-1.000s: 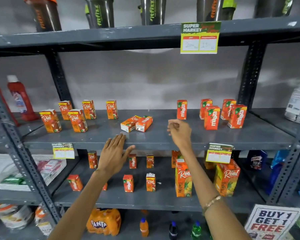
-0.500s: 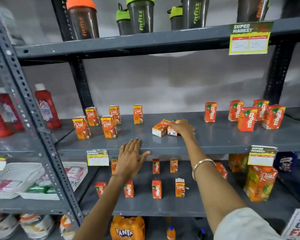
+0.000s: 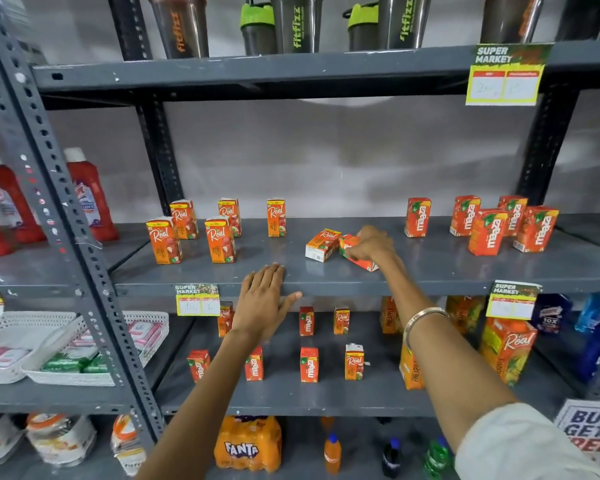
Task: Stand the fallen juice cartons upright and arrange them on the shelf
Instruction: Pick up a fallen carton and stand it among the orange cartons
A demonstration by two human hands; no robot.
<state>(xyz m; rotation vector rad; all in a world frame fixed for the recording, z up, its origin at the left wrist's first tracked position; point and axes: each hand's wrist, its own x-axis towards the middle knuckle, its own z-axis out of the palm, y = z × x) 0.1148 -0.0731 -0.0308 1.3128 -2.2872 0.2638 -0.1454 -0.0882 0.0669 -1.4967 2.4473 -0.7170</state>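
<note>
Two small orange juice cartons lie on their sides in the middle of the grey middle shelf (image 3: 430,271). My right hand (image 3: 369,245) is closed around the right fallen carton (image 3: 355,256), tilting it. The left fallen carton (image 3: 323,244) lies flat beside it, untouched. My left hand (image 3: 265,299) rests flat with spread fingers on the shelf's front edge, holding nothing. Several upright Real cartons (image 3: 219,239) stand to the left, and several upright Maaza cartons (image 3: 487,232) stand to the right.
Shaker bottles (image 3: 293,24) line the top shelf. The lower shelf holds small upright cartons (image 3: 309,363) and large Real juice packs (image 3: 506,348). Red bottles (image 3: 90,195) and white baskets (image 3: 70,355) sit at left. Price tags (image 3: 506,76) hang from shelf edges.
My right hand reached from the shelf's front edge to the fallen cartons and gripped the right one. My left hand settled on the shelf edge. The view shifted right.
</note>
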